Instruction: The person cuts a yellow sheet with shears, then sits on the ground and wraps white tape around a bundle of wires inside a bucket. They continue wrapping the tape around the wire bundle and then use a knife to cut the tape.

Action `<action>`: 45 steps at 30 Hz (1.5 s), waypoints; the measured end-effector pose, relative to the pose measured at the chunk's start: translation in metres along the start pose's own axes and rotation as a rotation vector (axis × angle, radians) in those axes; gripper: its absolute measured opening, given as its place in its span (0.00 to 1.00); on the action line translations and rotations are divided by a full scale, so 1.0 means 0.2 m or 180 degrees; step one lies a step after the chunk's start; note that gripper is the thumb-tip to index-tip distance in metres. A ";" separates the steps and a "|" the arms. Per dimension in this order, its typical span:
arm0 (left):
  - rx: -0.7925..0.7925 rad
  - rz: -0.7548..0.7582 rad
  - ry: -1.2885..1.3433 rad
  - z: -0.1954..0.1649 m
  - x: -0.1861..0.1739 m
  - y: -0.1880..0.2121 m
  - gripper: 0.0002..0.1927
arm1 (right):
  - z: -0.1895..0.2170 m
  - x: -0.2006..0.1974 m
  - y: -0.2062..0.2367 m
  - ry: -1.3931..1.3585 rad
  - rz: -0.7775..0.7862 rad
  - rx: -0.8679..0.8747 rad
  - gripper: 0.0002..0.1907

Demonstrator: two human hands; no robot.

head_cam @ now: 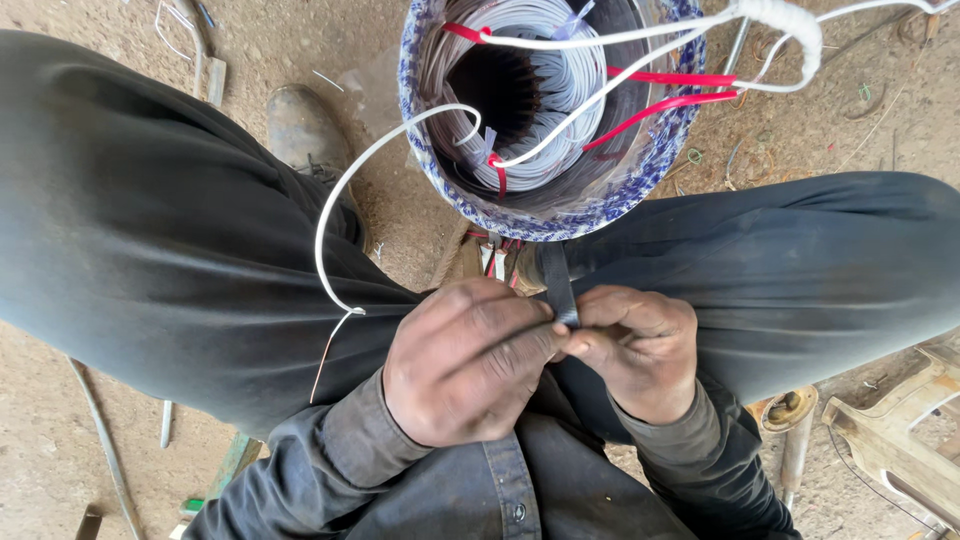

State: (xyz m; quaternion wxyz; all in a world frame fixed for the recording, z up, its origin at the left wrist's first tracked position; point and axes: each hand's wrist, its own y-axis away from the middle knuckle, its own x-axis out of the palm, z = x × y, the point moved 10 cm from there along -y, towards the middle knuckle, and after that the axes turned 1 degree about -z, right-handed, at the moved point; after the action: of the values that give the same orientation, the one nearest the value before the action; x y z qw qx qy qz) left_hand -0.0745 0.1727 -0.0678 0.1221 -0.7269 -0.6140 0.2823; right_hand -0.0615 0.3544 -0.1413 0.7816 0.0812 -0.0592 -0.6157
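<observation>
The black tape strip [560, 288] stands upright between both hands, pinched at its lower end where the left hand [465, 362] and right hand [640, 350] meet, fingertips pressed together on it. Above, a motor stator [545, 110] with a blue-and-white speckled rim holds grey windings and red-sleeved leads [668, 78]. A white sleeved wire [330, 210] curves down beside the left hand.
</observation>
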 end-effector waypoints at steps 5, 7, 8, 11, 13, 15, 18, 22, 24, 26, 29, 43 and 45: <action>-0.0499 0.0075 0.0728 0.06 0.03 0.00 0.12 | 0.05 -0.03 0.02 0.0076 -0.0032 -0.0442 0.13; -0.0560 0.0040 0.0762 0.07 0.02 0.00 0.11 | 0.08 -0.03 0.03 0.0525 -0.0018 -0.0485 0.12; -0.0585 0.0022 0.0774 0.07 0.02 0.01 0.11 | 0.08 -0.03 0.03 0.0610 -0.0016 -0.0440 0.12; -0.0664 -0.0002 0.0774 0.09 0.01 0.01 0.11 | 0.10 -0.01 0.03 0.0864 0.0013 -0.0405 0.10; -0.0647 0.0005 0.0754 0.08 0.01 0.01 0.12 | 0.13 0.01 0.03 0.1018 0.0069 -0.0505 0.08; -0.0590 0.0028 0.0678 0.07 0.01 0.00 0.12 | 0.15 0.02 0.02 0.0895 0.0088 -0.0517 0.07; -0.0450 0.0035 0.0456 0.04 0.01 0.00 0.12 | 0.19 0.03 0.02 0.0802 0.0156 -0.0593 0.08; -0.0235 -0.0011 0.0090 0.01 0.01 -0.01 0.13 | 0.16 0.01 0.03 0.0835 -0.0012 -0.0428 0.08; -0.0208 -0.0007 0.0004 0.00 0.02 -0.01 0.13 | 0.15 0.00 0.02 0.0979 -0.0113 -0.0374 0.08; -0.0276 -0.0004 0.0001 0.00 0.03 -0.01 0.13 | 0.16 0.01 0.02 0.1167 -0.0190 -0.0428 0.07; -0.0459 -0.0146 0.0009 0.02 0.02 -0.01 0.11 | 0.20 0.05 0.02 0.1487 -0.0217 -0.0704 0.08; -0.0859 -0.0210 -0.0091 0.05 0.03 0.01 0.10 | 0.18 0.10 -0.01 0.1473 0.0016 -0.0923 0.08; -0.0953 -0.0254 -0.0007 0.05 0.02 0.02 0.11 | 0.18 0.09 -0.02 0.1392 -0.0118 -0.0926 0.08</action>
State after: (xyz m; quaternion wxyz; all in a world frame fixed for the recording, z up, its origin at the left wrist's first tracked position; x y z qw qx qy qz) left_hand -0.0767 0.1739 -0.0795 0.0228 -0.7117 -0.6778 0.1833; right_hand -0.0673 0.3343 -0.1075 0.7679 0.1002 0.2017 -0.5997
